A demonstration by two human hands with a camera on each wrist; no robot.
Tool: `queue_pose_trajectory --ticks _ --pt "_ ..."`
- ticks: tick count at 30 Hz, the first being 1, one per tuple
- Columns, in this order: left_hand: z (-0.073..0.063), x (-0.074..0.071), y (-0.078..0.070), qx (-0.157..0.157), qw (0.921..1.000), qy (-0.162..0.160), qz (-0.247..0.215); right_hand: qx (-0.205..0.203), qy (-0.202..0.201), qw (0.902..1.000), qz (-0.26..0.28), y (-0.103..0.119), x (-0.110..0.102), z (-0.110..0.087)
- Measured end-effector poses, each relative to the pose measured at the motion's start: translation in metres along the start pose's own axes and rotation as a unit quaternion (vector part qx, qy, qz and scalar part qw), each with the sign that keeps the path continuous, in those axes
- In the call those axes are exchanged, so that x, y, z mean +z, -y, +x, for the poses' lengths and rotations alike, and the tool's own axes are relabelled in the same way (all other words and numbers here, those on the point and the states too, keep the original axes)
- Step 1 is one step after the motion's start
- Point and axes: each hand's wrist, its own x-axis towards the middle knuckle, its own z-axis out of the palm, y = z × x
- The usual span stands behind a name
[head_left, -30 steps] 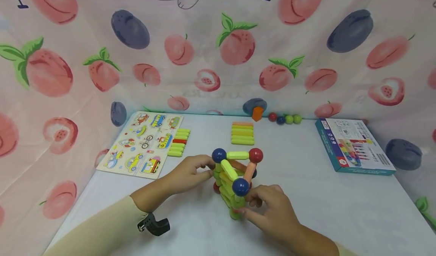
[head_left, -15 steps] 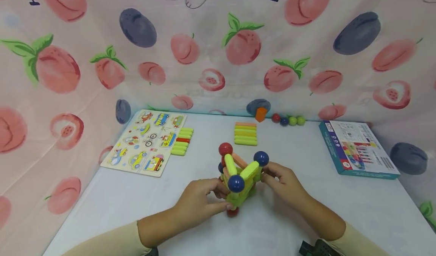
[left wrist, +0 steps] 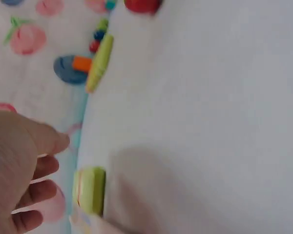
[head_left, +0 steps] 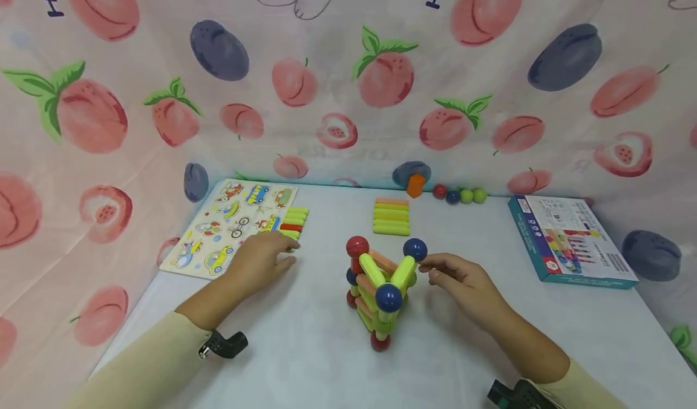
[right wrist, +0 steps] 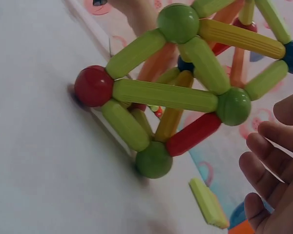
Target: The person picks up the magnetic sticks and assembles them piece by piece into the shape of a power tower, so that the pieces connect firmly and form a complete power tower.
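Observation:
A tower of magnetic sticks and balls [head_left: 372, 271] stands on the table, with red and blue balls at its top. Its yellow-green, red and orange sticks and green balls [right wrist: 234, 106] show up close in the right wrist view. My right hand [head_left: 460, 279] is beside the tower, fingers loosely bent, fingertips near the blue ball [head_left: 415, 250]. In the right wrist view a gap separates that hand [right wrist: 278, 170] from the tower. My left hand [head_left: 260, 261] reaches over a row of sticks [head_left: 294, 218] by the puzzle board, partly hiding them; its fingers hold nothing.
The picture puzzle board [head_left: 223, 224] lies at the left, partly under my left arm. Another row of sticks [head_left: 391, 216] lies behind the tower. Further back are an orange block [head_left: 415, 186] and several loose balls [head_left: 466, 196]. A toy box [head_left: 574, 239] lies at the right.
Both hands turned the tower round between the earlier frames. Since then my left hand has let go and moved left to the stick row, while my right hand has come slightly away from it.

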Motion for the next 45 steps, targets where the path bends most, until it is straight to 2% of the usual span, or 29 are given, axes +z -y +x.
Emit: queue_pose_trajectory --ticks 2,5,9,12,16,21,27,29,32,34,36,38,42,45 --pt "0.003 -0.001 0.016 -0.022 0.9976 -0.002 0.065 -0.005 -0.008 0.9999 0.005 0.003 -0.004 -0.001" --pt "0.004 -0.001 0.030 -0.042 0.9928 0.018 0.111 -0.018 -0.017 0.9996 0.016 0.008 -0.010 0.000" --pt "0.006 0.005 0.035 -0.045 0.9902 0.029 0.129 -0.041 -0.021 0.9984 0.032 0.013 -0.014 0.001" --pt "0.009 0.009 0.034 -0.040 0.9907 0.024 0.128 -0.058 -0.024 0.9973 0.038 0.015 -0.015 0.001" --pt "0.015 0.014 0.034 -0.047 0.9911 0.044 0.117 -0.081 -0.031 0.9951 0.047 0.017 -0.016 0.001" --pt "0.022 0.019 0.029 -0.056 0.9912 0.076 0.093 -0.107 -0.033 0.9914 0.067 0.020 -0.015 0.004" --pt "0.034 0.025 0.006 -0.043 0.9883 0.136 0.054 -0.110 -0.025 0.9899 0.085 0.020 -0.012 0.004" --pt "0.040 0.022 -0.003 -0.037 0.9896 0.138 0.016 -0.112 -0.023 0.9896 0.087 0.020 -0.011 0.004" --pt "0.054 0.005 -0.020 -0.025 0.9888 0.115 -0.093 -0.116 -0.020 0.9892 0.087 0.021 -0.011 0.005" --pt "0.065 -0.012 -0.035 -0.017 0.9790 0.091 -0.181 -0.122 -0.019 0.9886 0.087 0.022 -0.010 0.006" --pt "0.076 -0.031 -0.054 -0.009 0.9630 0.078 -0.258 -0.128 -0.018 0.9875 0.091 0.022 -0.010 0.008" --pt "0.085 -0.046 -0.075 0.003 0.9467 0.076 -0.313 -0.136 -0.018 0.9859 0.096 0.023 -0.008 0.009" --pt "0.091 -0.060 -0.109 0.030 0.9216 0.111 -0.371 -0.155 -0.014 0.9808 0.117 0.024 -0.004 0.011" --pt "0.087 -0.059 -0.124 0.045 0.9153 0.145 -0.373 -0.162 -0.007 0.9773 0.136 0.023 -0.001 0.011"
